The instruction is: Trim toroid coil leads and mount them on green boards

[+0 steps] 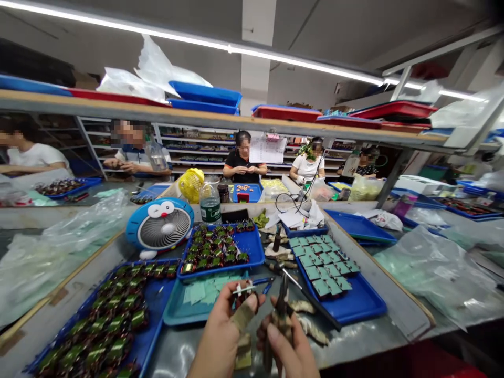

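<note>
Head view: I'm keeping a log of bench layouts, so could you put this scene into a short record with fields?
Left hand: holding a small component
Right hand: gripping a plier-like tool
Left tray: blue, with rows of green-topped parts
Middle tray: blue, more parts of similar look
Teal tray: loose pale green sheets
Right tray: blue, parts topped with pale green squares
Behind trays: round blue fan, green-labelled bottle
Background: five people
</note>
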Action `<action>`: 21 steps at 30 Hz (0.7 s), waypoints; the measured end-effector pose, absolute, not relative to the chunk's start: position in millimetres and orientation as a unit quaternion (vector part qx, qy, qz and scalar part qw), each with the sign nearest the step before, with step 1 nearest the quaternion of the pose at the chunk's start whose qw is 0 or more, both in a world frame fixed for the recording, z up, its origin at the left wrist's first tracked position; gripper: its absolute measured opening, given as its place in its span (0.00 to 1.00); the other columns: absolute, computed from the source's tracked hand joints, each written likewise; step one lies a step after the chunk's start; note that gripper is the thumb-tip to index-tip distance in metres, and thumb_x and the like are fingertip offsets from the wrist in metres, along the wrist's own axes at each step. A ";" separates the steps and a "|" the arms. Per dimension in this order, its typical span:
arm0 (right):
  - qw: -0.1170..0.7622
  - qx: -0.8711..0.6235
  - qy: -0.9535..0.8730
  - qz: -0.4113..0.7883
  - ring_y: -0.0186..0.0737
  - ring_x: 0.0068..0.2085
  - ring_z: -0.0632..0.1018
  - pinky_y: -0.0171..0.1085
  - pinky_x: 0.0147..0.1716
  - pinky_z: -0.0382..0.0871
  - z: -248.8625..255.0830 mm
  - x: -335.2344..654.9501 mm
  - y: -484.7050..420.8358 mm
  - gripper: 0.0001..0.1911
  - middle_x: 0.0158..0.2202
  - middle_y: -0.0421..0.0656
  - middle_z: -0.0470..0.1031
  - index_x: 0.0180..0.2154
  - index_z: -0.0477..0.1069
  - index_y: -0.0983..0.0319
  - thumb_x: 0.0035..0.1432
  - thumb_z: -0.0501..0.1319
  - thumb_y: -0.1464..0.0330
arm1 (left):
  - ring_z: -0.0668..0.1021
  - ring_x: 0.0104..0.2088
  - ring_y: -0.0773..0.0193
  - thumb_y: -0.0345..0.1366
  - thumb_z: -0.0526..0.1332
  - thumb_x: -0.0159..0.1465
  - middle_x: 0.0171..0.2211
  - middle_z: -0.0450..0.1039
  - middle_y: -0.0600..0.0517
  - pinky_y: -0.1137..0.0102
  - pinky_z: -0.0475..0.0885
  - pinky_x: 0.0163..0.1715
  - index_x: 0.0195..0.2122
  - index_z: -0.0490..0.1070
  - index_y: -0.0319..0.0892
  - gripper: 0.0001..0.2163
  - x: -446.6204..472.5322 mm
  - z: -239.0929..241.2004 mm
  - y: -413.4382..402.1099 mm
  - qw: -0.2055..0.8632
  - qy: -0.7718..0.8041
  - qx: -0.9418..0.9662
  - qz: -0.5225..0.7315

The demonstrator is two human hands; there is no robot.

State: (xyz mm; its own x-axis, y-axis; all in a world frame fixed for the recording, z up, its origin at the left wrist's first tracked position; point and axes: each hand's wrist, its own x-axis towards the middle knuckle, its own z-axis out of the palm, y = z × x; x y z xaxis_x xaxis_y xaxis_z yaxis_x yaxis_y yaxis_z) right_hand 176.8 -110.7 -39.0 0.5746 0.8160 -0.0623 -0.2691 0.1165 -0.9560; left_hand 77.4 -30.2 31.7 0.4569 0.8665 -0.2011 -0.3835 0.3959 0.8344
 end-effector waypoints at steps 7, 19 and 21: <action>0.779 -0.434 -0.120 0.436 0.56 0.45 0.86 0.49 0.46 0.79 -19.5 163.8 -88.4 0.38 0.46 0.52 0.86 0.54 0.73 0.63 0.48 0.77 0.50 | 0.84 0.42 0.50 0.47 0.78 0.55 0.47 0.83 0.43 0.65 0.78 0.35 0.50 0.71 0.45 0.26 83.8 36.5 -37.8 0.731 0.344 0.442 0.391; 0.779 -0.506 -0.191 0.316 0.54 0.54 0.83 0.44 0.52 0.77 -12.9 164.7 -100.9 0.40 0.54 0.51 0.83 0.61 0.69 0.61 0.51 0.77 0.54 | 0.77 0.59 0.47 0.42 0.68 0.68 0.57 0.78 0.47 0.60 0.70 0.60 0.51 0.76 0.47 0.13 82.7 33.3 -38.6 0.836 0.207 0.360 0.359; 0.770 -0.534 -0.207 0.282 0.55 0.56 0.81 0.44 0.54 0.76 -16.7 161.3 -105.1 0.39 0.54 0.51 0.82 0.60 0.70 0.60 0.51 0.77 0.54 | 0.76 0.60 0.44 0.41 0.67 0.67 0.59 0.77 0.46 0.56 0.69 0.60 0.48 0.78 0.45 0.11 79.0 34.8 -38.7 0.858 0.172 0.339 0.345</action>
